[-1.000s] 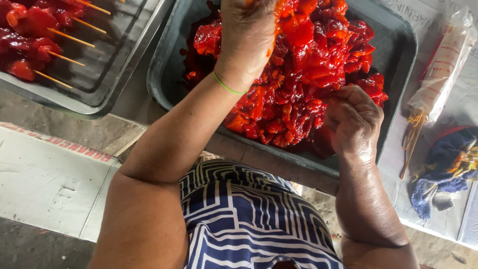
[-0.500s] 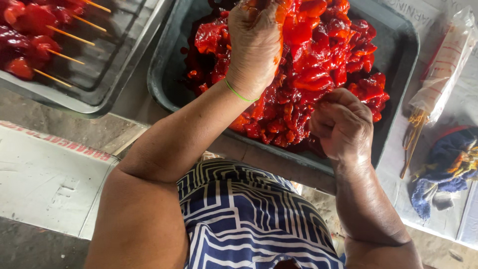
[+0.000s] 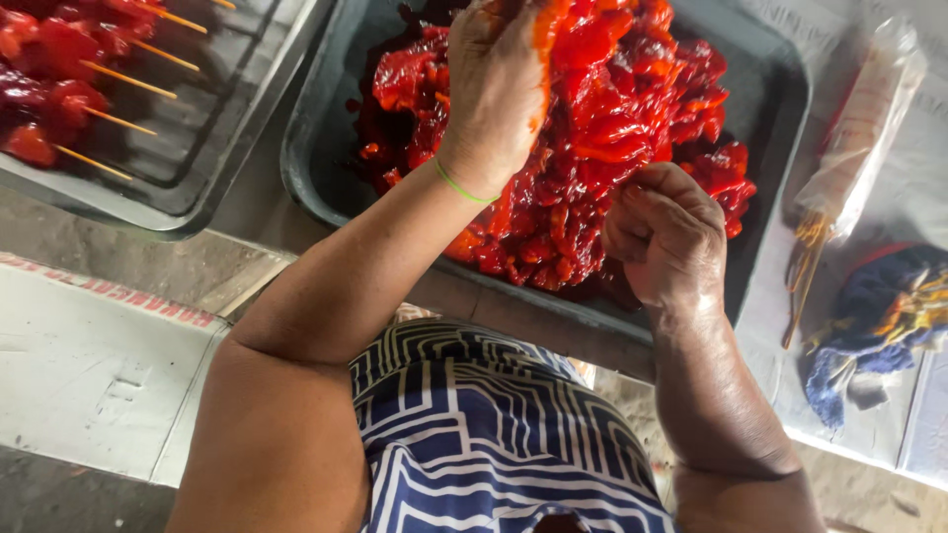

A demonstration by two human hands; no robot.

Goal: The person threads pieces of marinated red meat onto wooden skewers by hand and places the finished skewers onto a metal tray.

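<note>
Grey, worn concrete runs under everything, with a pale slab (image 3: 89,365) edged in faded red at the lower left and a light sheet (image 3: 889,197) spread at the right. On that surface sits a dark rectangular tray (image 3: 316,158) heaped with glossy red marinated meat strips (image 3: 612,128). Over the heap, the left hand (image 3: 504,89) is raised with its back to the camera, a thin green band (image 3: 464,188) at the wrist; its fingers curl down into the meat and are smeared orange-red, but whether they grip a piece cannot be told, since the fingertips are hidden. Near the tray's front edge, the right hand (image 3: 667,232) is closed into a loose fist touching the meat; what, if anything, it has inside is not visible. Left of this tray lies a second dark tray (image 3: 197,148) with red meat pieces threaded on bamboo skewers (image 3: 118,79). On the sheet at the right lie a clear plastic bag of bare skewers (image 3: 849,138) and, nearer, a crumpled blue cloth (image 3: 869,316). Below the arms shows a blue garment with white line pattern (image 3: 474,444).
</note>
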